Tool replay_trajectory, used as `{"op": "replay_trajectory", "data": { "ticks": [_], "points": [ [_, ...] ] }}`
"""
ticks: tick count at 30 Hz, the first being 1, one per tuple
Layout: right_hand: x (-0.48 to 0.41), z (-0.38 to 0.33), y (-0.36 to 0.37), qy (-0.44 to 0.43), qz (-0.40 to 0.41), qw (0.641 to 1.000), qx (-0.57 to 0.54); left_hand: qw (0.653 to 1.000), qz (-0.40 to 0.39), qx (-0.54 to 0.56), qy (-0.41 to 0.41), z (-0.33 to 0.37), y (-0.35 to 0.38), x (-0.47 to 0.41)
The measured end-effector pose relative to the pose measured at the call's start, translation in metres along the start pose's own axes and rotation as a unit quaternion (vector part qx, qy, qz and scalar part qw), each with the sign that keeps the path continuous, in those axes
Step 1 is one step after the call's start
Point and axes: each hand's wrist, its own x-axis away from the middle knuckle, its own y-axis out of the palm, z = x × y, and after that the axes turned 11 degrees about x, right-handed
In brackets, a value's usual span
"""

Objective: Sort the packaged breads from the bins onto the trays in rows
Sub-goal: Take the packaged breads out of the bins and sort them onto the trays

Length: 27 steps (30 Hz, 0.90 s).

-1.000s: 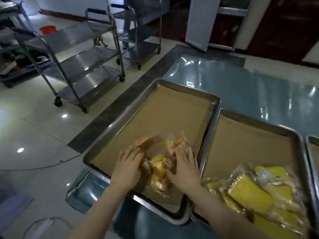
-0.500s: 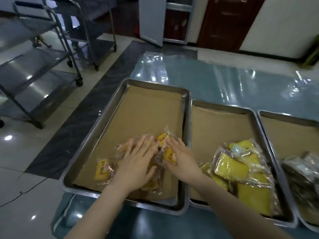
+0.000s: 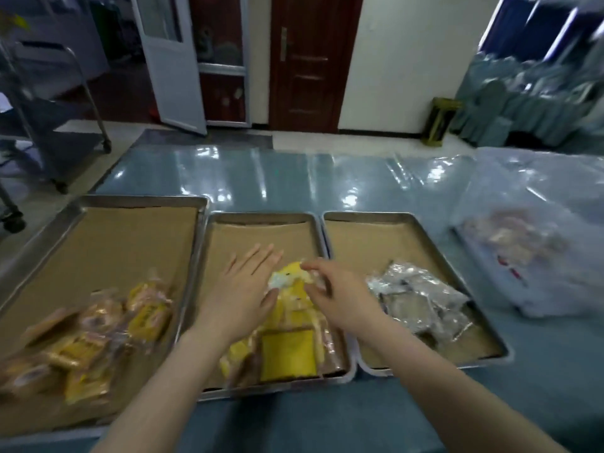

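The only view comes from a wide-angle camera worn on the person's head, facing forward and tilted down over a blue-covered table (image 3: 294,178). It sits close above the table's near edge, so both forearms enter from the bottom of the frame, and the left hand (image 3: 243,289) and right hand (image 3: 340,295) meet near the centre over the yellow packaged breads (image 3: 287,354). The middle tray (image 3: 261,218) lies straight ahead, flanked by the left tray (image 3: 137,201), cut off at the frame's edge, and the right tray (image 3: 392,215). Farther up, the view reaches the floor and a brown door (image 3: 307,60). The edges look bent and blurred.
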Motion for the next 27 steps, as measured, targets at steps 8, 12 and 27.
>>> {"op": "replay_trajectory", "data": {
  "ticks": [8, 12, 27],
  "points": [
    [0.043, 0.150, -0.122, 0.056, 0.053, 0.997, 0.025, 0.997, 0.051, 0.046, 0.031, 0.134, 0.060, -0.089],
    [0.038, 0.203, -0.153, 0.056, 0.107, 0.992, 0.024, 0.996, 0.062, 0.037, 0.060, 0.166, 0.082, -0.138],
    [0.038, 0.413, -0.303, 0.083, 0.284, 0.937, 0.186, 0.992, 0.039, 0.068, 0.096, 0.290, 0.179, -0.309]
  ]
}}
